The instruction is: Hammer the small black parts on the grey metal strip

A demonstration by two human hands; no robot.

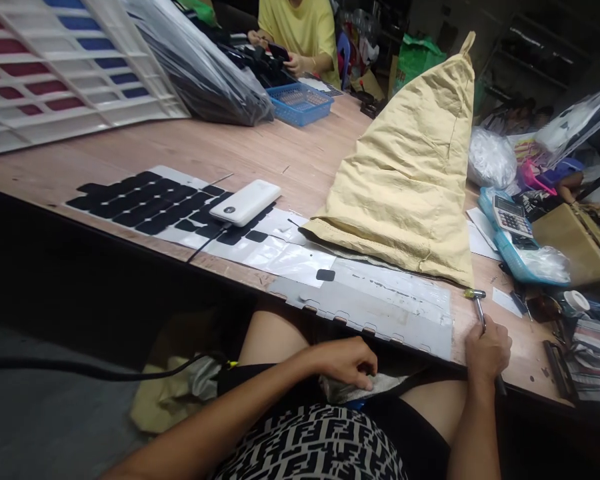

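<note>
Right now, the right hand (489, 350) is holding a small hammer (479, 308), and its grip is closing snugly around the handle. The hammer's long side is running up and away from the person, leaning a little to the left. Its head is pointing past the knuckles, on the far side of the hand, and the end of the handle is poking out below, near the edge of the tabletop (330, 153).

The hammer head is sitting just beside the front right corner of a big yellow cloth cover (405, 180). From here I am not able to tell if they are touching. A flat gray strip (415, 328) is lying along the near edge, to the left of the right hand. That hand is being the closer one to the strip's right end.

The left hand (350, 363) is resting low over the lap, away from the hammer. Its fingers are curling above a pale cloth (380, 385), but I can't tell if that grip is pinching it or just lying on it.

Farther left, one black patch (325, 275) is lying on a white sheet, and a white power bank (247, 202) is lying on more black patches (140, 203).
</note>
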